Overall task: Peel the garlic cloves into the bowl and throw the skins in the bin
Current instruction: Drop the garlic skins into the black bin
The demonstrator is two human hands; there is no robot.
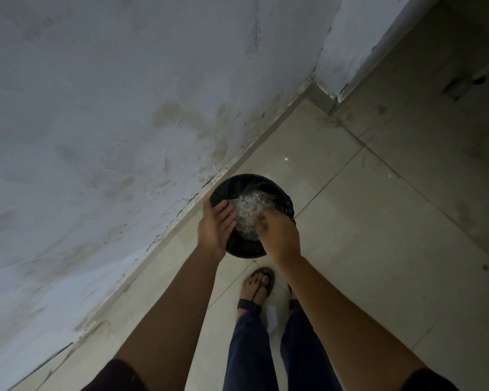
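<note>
Fingers: left hand (218, 225) straight and together, right hand (278, 235) curled, contents indiscernible; garlic skins (249, 208) in the bin (284, 203) lie directly below, toward twelve o'clock.

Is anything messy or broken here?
The garlic skins sit inside the bin, none plainly on the floor. The wall beside it looks stained, with cracked paint along its bottom edge. A pale patch beside the foot could be a skin or a reflection.

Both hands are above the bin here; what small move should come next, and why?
Probably rub the right hand across the open left hand to shed anything clinging: both hover over the bin, where a pile of garlic skins already lies.
</note>
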